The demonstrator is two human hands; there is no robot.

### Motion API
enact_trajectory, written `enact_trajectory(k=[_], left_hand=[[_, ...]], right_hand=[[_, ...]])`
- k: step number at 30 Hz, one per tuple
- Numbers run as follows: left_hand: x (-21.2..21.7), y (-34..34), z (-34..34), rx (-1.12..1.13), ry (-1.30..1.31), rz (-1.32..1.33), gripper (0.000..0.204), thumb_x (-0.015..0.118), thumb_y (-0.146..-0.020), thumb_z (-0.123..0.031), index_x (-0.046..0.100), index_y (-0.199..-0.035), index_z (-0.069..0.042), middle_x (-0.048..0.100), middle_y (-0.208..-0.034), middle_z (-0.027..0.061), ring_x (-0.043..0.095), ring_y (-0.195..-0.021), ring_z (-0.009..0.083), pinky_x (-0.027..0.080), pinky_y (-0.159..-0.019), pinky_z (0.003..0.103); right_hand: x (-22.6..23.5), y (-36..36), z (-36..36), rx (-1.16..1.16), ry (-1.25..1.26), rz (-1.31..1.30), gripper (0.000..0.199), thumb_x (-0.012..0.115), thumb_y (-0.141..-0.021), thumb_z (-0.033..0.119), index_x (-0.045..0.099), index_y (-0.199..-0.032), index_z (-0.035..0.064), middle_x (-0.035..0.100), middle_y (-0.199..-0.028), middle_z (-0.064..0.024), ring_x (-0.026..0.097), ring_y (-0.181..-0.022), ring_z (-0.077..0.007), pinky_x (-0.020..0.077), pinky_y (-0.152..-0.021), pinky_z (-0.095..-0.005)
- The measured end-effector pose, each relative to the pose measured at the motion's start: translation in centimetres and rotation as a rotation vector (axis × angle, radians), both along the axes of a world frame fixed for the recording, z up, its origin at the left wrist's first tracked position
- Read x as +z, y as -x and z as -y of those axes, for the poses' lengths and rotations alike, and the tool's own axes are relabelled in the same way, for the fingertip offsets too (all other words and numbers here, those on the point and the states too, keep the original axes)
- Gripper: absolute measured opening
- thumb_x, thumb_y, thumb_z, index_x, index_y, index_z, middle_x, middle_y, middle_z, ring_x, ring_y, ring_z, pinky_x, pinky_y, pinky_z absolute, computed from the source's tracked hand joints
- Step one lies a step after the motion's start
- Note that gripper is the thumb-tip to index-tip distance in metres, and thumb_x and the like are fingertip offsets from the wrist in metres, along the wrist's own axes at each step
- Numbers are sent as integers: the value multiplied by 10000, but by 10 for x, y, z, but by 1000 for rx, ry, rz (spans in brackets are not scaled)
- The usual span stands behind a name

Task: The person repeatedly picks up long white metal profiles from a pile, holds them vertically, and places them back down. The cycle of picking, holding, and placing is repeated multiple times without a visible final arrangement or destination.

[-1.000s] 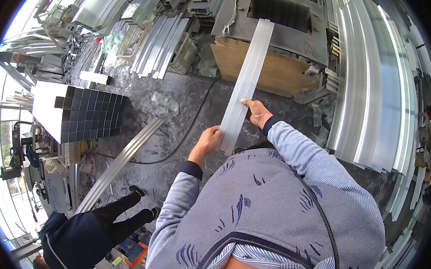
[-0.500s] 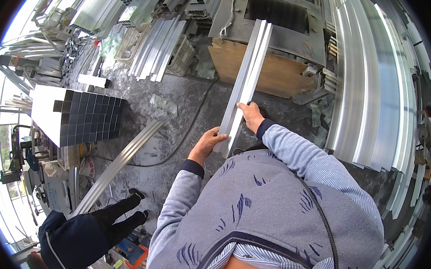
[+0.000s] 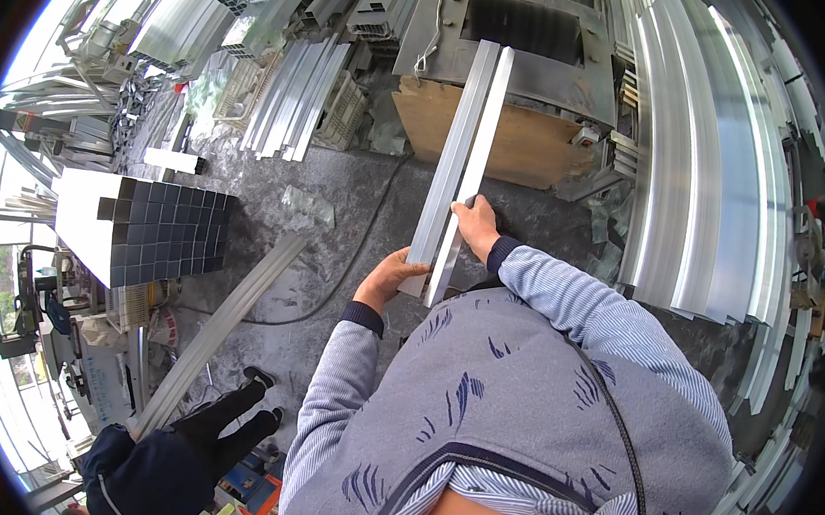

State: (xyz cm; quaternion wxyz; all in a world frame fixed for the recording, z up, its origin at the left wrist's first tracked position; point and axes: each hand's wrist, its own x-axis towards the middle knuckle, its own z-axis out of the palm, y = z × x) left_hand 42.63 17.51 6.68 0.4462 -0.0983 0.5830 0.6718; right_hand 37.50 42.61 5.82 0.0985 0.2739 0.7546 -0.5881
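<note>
Long aluminium profile point(image 3: 463, 157) pointing to 12 o'clock over a wooden box point(image 3: 458, 133), left hand point(image 3: 394, 277) fingers wrapped under its near end, right hand point(image 3: 477, 226) fingers gripping its edge, second person point(image 3: 165, 450) at 7 o'clock

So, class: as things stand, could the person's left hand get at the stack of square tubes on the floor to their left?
Probably not right away: the left hand grips the long aluminium profile together with the right hand, and the tube stack lies well off to the left across bare floor.
</note>
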Motion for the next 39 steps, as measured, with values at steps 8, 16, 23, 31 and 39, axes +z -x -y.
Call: enact_trajectory(k=[8,16,23,31,39], left_hand=[[-8,-12,-10,4,-15,11,722,938,-942,-333,629,-1520,-29,753,-1332,141,732,-1178,271,599,-1024,459],[-18,-25,-34,-101,82,-99,722,1000,-880,-348,700,-1437,-1,792,-1262,97,734,-1150,227,575,-1024,393],[-22,-22,-55,-78,187,-81,650,1012,-867,-307,743,-1359,22,806,-1218,70,734,-1119,192,571,-1022,363],[-16,80,-106,-3,166,-68,543,973,-901,-236,748,-1334,2,800,-1159,75,765,-989,196,631,-879,394],[22,317,-215,1,159,-132,522,945,-917,-195,740,-1352,8,807,-1174,127,787,-1014,246,650,-857,428]], right_hand=[[-50,1,-19,164,79,-184,630,624,-1010,298,534,-1546,-19,715,-1347,-388,701,-1275,-531,554,-1087,-537],[-25,7,-29,261,-184,-94,792,685,-963,276,429,-1646,-33,607,-1486,-379,610,-1388,-529,512,-1182,-534],[27,50,-29,430,-804,-404,1085,852,-826,417,387,-1658,-101,339,-1682,-343,286,-1609,-548,284,-1340,-610],[27,147,-48,342,-835,-532,930,782,-855,310,431,-1604,-114,274,-1722,-372,175,-1648,-618,269,-1328,-659],[31,377,-147,206,-979,-552,880,751,-872,350,479,-1586,-86,371,-1685,-371,280,-1612,-603,295,-1303,-651]])
